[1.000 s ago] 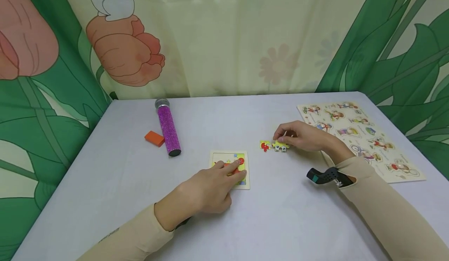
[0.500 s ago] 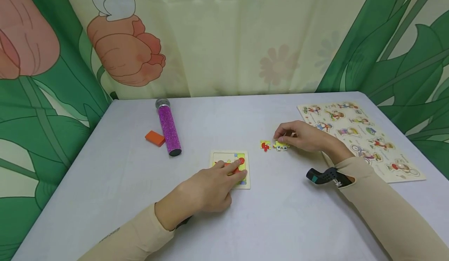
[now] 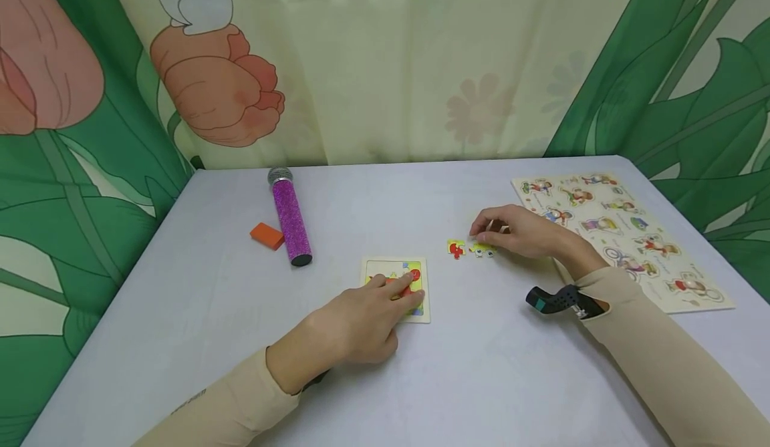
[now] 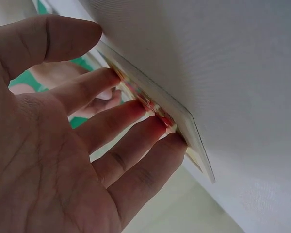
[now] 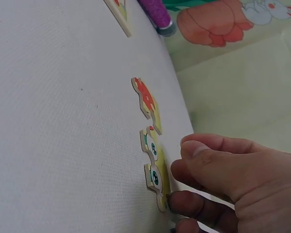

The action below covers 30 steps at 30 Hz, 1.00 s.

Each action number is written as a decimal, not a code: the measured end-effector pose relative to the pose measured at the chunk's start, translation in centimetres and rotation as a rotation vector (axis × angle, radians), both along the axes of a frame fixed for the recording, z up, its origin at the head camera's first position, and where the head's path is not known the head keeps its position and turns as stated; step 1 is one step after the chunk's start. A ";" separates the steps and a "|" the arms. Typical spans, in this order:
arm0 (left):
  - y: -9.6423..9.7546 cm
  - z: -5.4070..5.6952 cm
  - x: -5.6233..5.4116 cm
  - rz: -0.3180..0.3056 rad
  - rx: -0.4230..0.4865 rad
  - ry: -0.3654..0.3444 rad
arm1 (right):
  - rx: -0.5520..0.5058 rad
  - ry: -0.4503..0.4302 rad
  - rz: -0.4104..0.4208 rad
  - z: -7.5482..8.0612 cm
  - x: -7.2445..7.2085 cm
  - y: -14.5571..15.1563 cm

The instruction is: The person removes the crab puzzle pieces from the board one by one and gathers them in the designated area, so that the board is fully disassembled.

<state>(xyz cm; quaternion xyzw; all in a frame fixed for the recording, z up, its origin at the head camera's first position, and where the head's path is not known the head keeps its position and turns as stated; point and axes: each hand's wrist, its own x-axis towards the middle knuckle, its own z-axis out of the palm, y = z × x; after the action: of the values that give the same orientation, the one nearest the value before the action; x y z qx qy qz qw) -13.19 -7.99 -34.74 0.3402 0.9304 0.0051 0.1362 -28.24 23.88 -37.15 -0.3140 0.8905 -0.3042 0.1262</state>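
My left hand point(image 3: 355, 327) lies over a small square jigsaw board point(image 3: 426, 303), its fairly straight fingertips pressing on the red and yellow picture. In the left wrist view, the thumb point(image 4: 63, 36) stays off the picture, near the board's edge. Two loose jigsaw pieces lie right of the board: one with a red shape point(image 3: 456, 249) and a yellow one with two cartoon eyes point(image 3: 483, 252). My right hand point(image 3: 517, 232) hovers with loosely bent fingers at the eye piece. In the right wrist view, a fingertip point(image 5: 177, 201) is right at that piece's edge, while the thumb is apart from it.
A sparkly purple microphone point(image 3: 291, 223) lies at the back left, with an orange block point(image 3: 267, 236) beside it. A large picture puzzle board point(image 3: 692, 303) lies at the right under the right forearm. A printed curtain point(image 3: 373, 66) hangs behind the white-covered table point(image 3: 198, 286).
The eye piece, tilted up at my right fingertips a second ago, now lies flat beside the red piece. My left hand has stayed in place on the board.
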 end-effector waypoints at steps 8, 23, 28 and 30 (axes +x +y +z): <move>0.2 -0.2 0.0 -0.007 -0.017 0.021 | -0.004 0.009 0.015 0.5 0.1 -0.2; -0.4 -0.4 0.1 -0.084 -0.042 0.050 | -0.008 0.021 0.059 1.7 -0.1 -2.0; -0.7 -0.4 -0.2 -0.089 -0.009 0.036 | -0.015 0.037 0.077 1.8 0.0 -3.1; -0.9 -0.4 -0.4 -0.093 -0.002 0.039 | -0.022 0.030 0.087 1.7 0.1 -3.7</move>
<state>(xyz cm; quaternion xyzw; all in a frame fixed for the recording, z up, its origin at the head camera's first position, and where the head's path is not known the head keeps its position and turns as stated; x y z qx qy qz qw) -13.58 -8.87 -35.18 0.3830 0.9161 -0.0088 0.1183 -28.15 20.17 -35.44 -0.3584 0.8744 -0.3034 0.1224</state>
